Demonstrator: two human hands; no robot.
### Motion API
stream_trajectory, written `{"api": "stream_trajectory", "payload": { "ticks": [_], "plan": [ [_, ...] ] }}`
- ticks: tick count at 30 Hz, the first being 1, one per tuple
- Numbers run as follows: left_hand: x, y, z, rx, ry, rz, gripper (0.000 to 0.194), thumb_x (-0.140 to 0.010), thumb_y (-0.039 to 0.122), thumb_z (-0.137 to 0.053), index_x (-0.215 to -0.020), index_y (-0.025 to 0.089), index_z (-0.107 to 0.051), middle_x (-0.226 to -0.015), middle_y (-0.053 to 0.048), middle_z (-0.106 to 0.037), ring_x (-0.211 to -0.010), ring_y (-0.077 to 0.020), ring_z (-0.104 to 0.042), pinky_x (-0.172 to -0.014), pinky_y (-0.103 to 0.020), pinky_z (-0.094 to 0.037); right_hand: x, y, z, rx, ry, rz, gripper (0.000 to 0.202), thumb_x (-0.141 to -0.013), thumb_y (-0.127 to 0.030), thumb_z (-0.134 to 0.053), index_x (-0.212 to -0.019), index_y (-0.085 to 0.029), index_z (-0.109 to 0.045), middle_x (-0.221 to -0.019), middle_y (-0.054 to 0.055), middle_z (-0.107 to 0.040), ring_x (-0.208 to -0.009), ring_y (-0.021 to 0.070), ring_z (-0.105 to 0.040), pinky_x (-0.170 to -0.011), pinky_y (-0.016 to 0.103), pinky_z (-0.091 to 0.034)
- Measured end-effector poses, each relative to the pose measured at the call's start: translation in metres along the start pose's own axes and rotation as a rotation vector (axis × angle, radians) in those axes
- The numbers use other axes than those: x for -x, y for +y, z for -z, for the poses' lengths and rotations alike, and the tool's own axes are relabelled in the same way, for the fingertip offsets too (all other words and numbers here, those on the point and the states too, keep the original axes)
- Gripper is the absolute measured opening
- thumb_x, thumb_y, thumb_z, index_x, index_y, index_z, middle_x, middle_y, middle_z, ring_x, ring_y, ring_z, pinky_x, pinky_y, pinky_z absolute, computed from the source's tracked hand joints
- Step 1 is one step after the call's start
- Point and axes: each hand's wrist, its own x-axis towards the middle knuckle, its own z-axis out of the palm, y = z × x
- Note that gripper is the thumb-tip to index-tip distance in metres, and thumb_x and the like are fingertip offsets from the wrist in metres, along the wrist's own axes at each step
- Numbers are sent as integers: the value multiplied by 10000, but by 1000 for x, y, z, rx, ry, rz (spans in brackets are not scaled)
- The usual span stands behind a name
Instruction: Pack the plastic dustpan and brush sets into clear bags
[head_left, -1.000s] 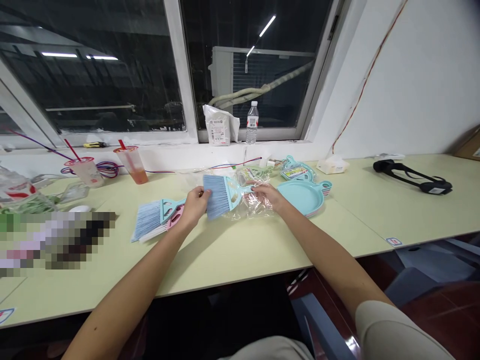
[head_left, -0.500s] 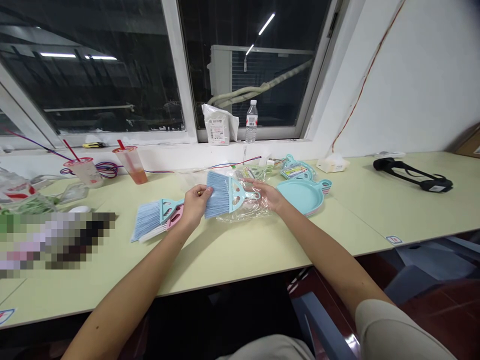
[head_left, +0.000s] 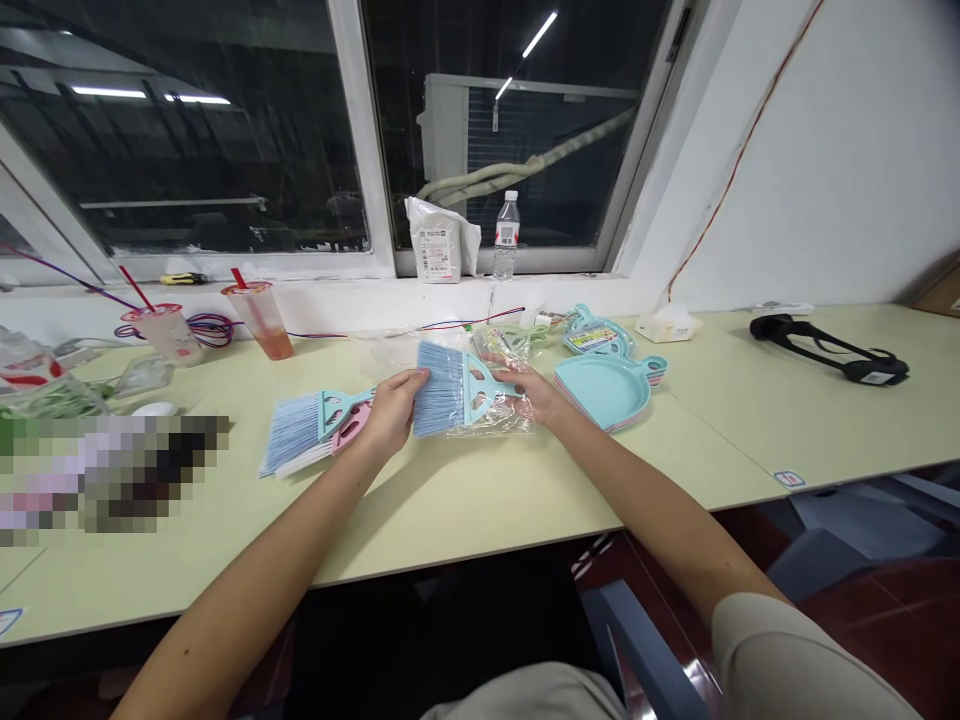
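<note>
A blue-bristled brush (head_left: 441, 390) with a light blue head is held between my hands above the table. My left hand (head_left: 395, 408) pinches its bristle end. Around the brush's handle, my right hand (head_left: 530, 392) is closed, with a clear plastic bag (head_left: 495, 418) about the handle and fingers. Left of my left hand lie another blue brush (head_left: 296, 428) and a pink brush (head_left: 352, 428) with white bristles, overlapping. Just right of my right hand rests a stack of dustpans (head_left: 606, 388), the top one light blue.
Behind the dustpans lies a packaged light blue set (head_left: 596, 335). Two drink cups (head_left: 259, 322) with red straws stand at the back left. A water bottle (head_left: 506, 240) is on the sill. A black headset (head_left: 825, 350) lies at the right.
My right hand has closed in on the brush's handle, and the plastic bag has shifted around it. The view has tilted slightly.
</note>
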Motion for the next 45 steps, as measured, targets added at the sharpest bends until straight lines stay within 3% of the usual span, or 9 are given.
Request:
{"api": "stream_trajectory", "payload": {
  "ticks": [3, 9, 14, 23, 26, 31, 35, 38, 45],
  "plan": [
    [1, 3, -1, 43, -68, 41, 460, -581, 536, -911, -785, 163, -737, -813, -72, -723, -798, -245, -673, -686, -335, -522, -1, -3, 6, 79, -15, -15, 389, -893, -266, -752, -1279, -297, -711, -1160, 27, -769, -989, 200, -734, -755, 283, -648],
    [-9, -5, 7, -12, 109, -83, 457, -560, 501, -926, -815, 155, -769, -773, -52, -716, -701, -200, -641, -616, -308, -487, -6, -4, 21, 200, -189, -112, 371, -891, -399, -780, -1172, -170, -703, -920, 95, -765, -745, 243, -759, -558, 362, -660],
    [-18, -1, 15, -72, 177, -118, 372, -655, 432, -874, -875, 165, -737, -661, -11, -641, -542, -129, -558, -497, -253, -400, -5, -14, 37, 295, -281, -81, 447, -852, -496, -804, -1127, -153, -725, -791, 79, -749, -629, 230, -739, -566, 371, -658],
    [-21, 10, 24, -154, 171, -206, 265, -714, 379, -796, -856, 179, -694, -688, -16, -634, -517, -125, -550, -489, -264, -416, -8, -25, 51, 254, -100, 78, 337, -842, -461, -795, -973, -158, -724, -567, -1, -600, -430, 139, -525, -387, 283, -490],
    [-20, 9, 25, -316, 228, -234, 190, -768, 361, -716, -850, 190, -702, -741, -37, -660, -624, -170, -610, -542, -281, -454, -8, -27, 55, 260, -72, 80, 282, -847, -424, -777, -923, -159, -717, -544, -1, -577, -428, 135, -495, -381, 272, -447],
    [-19, 12, 30, -656, 289, -492, 157, -874, 311, -576, -875, 202, -690, -869, -59, -709, -785, -204, -634, -738, -323, -497, -5, -28, 68, 377, -185, -51, 290, -836, -429, -766, -899, -150, -724, -545, 12, -591, -420, 140, -502, -408, 283, -454],
    [-22, 3, 35, -1214, 132, -692, 230, -909, 196, -497, -961, 181, -721, -946, -131, -744, -954, -295, -654, -859, -419, -472, -2, -34, 70, 455, -204, -127, 266, -817, -404, -761, -841, -142, -718, -516, 10, -565, -413, 131, -477, -411, 275, -436],
    [-25, -11, 35, -1563, 21, -712, 265, -894, 140, -477, -893, 162, -742, -873, -177, -740, -910, -328, -663, -808, -443, -467, 2, -42, 76, 452, -125, -121, 228, -798, -372, -761, -810, -151, -706, -509, 9, -546, -419, 128, -457, -410, 270, -413],
    [-31, -26, 27, -1829, -137, -615, 336, -817, 14, -457, -962, 93, -750, -948, -223, -741, -1002, -347, -667, -878, -450, -462, 4, -55, 105, 278, 85, 26, 193, -756, -324, -778, -794, -183, -651, -525, -18, -493, -469, 128, -452, -450, 264, -388]
  ]
}}
